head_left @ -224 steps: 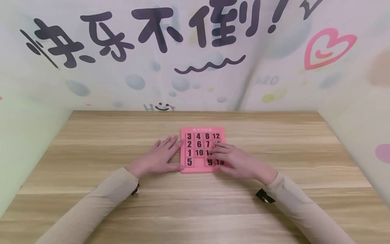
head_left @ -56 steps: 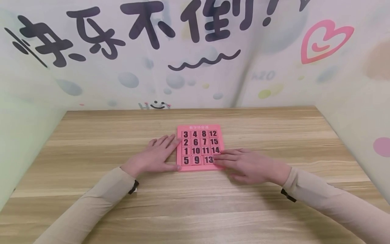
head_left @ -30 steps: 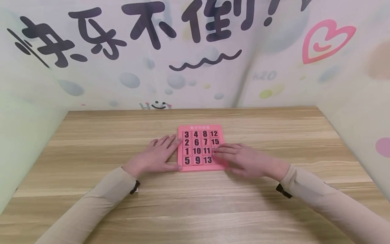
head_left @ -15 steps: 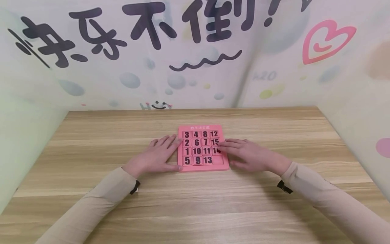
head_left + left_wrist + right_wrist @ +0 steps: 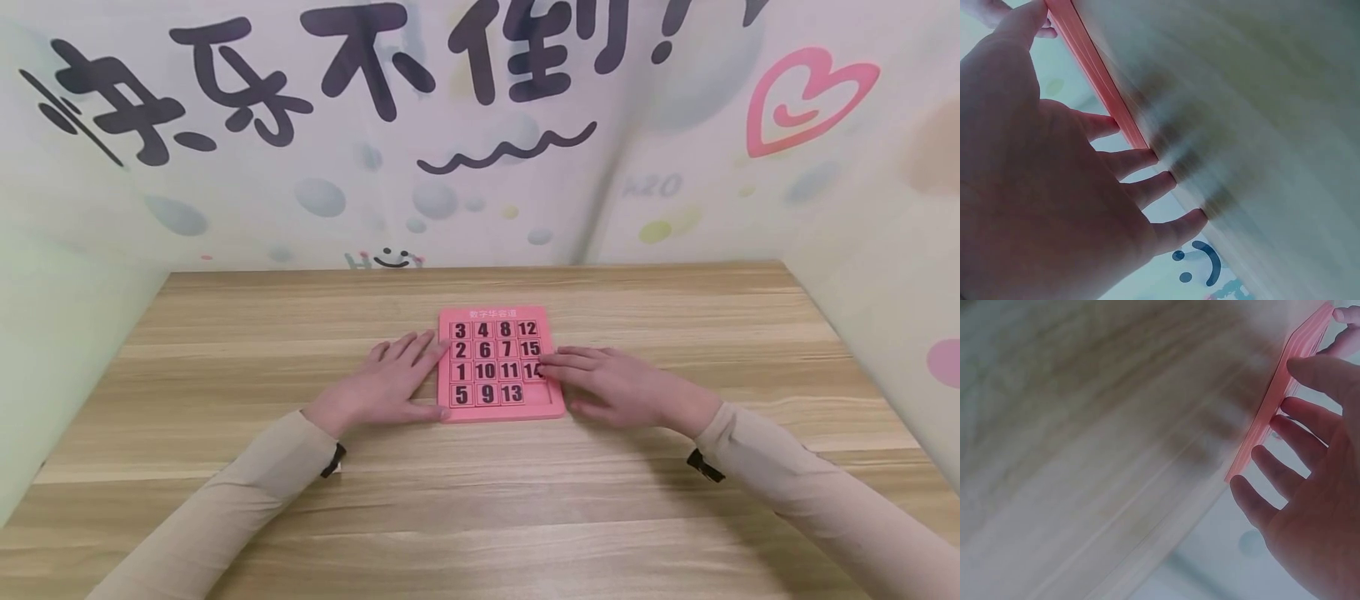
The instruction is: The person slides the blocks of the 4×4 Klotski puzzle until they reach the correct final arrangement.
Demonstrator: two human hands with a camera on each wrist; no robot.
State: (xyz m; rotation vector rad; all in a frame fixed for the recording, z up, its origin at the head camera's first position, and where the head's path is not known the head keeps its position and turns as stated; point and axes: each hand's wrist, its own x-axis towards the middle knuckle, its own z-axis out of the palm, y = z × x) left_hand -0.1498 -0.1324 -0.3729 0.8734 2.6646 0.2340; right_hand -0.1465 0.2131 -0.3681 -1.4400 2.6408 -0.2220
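Observation:
A pink number slide puzzle (image 5: 501,412) lies flat on the wooden table, its rows reading 3 4 8 12, 2 6 7 15, 1 10 11 14 and 5 9 13. The bare slot is at the bottom right corner. My left hand (image 5: 382,383) rests spread along the puzzle's left side, thumb and index finger at its edge; in the left wrist view the fingers (image 5: 1179,231) are straight. My right hand (image 5: 622,385) is at the right side, fingertips over the right end of the 14 tile (image 5: 531,371), partly covering it. Its fingers are extended and slightly bent.
The wooden table (image 5: 480,517) surrounds the puzzle. Behind it stands a white wall (image 5: 480,225) with dark lettering and coloured dots, and pale side walls flank the table. Both forearms wear beige sleeves with a black strap (image 5: 705,467) at the wrist.
Earlier the 10 sat above a gap in the bottom row; the 9 and then the 13 have since slid left. The right hand has drawn back rightward off the board, uncovering the corner slot.

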